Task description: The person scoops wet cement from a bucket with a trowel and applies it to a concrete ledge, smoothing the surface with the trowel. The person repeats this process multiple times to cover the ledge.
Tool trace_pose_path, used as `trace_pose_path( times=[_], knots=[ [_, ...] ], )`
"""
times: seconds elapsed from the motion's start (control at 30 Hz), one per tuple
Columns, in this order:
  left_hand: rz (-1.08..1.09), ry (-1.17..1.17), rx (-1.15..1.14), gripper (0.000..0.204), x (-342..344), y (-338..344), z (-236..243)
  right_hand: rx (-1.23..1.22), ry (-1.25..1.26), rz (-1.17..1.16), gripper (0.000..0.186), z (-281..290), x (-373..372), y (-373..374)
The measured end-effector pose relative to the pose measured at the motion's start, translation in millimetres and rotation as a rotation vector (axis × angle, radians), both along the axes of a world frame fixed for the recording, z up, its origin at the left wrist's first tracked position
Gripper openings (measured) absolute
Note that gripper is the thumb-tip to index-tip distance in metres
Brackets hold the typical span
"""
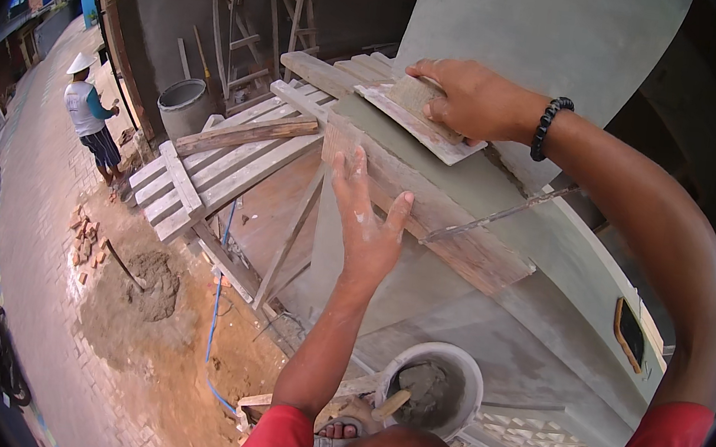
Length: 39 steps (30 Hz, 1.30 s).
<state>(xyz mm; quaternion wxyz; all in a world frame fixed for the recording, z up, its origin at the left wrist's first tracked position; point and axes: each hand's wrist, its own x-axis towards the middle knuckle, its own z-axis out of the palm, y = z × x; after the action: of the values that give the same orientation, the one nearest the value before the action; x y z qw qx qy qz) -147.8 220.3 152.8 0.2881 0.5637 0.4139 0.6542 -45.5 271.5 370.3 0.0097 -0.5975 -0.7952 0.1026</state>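
Note:
My right hand, with a dark bead bracelet on its wrist, grips the block handle of a flat plastering float. The float lies on the wet grey mortar along the top of a ledge. Below it, my left hand rests with fingers spread against the face of a long wooden board. That board runs along the ledge's edge. A thin metal rod crosses from the board to the ledge. Near my knees stands a bucket of grey mortar with a wooden-handled tool in it.
To the left is a slatted wooden platform with a loose plank on it. A grey bucket stands behind. Far below are a mortar heap, broken bricks and a person in a conical hat. A smooth plastered panel rises behind the ledge.

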Motion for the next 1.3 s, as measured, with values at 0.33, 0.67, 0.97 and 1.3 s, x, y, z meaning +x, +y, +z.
trace_pose_path(
  times=[0.33, 0.67, 0.97, 1.3],
  knots=[
    [-0.005, -0.023, -0.003, 0.080, -3.8, -1.5, 5.2, 0.073, -0.152, 0.169, 0.054, -9.1, 2.3, -14.0],
    [-0.048, 0.003, 0.000, 0.082, -1.7, 1.7, -0.8, 0.097, -0.175, 0.213, 0.051, -8.2, -5.6, -54.2],
    [-0.029, 0.011, 0.084, 0.080, -3.6, 5.7, -5.1, 0.190, -0.091, 0.381, 0.049, 2.1, -0.7, -76.3],
    [0.088, 0.127, 0.021, 0.075, -10.3, 1.1, -3.3, 0.150, 0.711, 0.050, 0.048, 12.9, 0.6, -45.1]
  ],
)
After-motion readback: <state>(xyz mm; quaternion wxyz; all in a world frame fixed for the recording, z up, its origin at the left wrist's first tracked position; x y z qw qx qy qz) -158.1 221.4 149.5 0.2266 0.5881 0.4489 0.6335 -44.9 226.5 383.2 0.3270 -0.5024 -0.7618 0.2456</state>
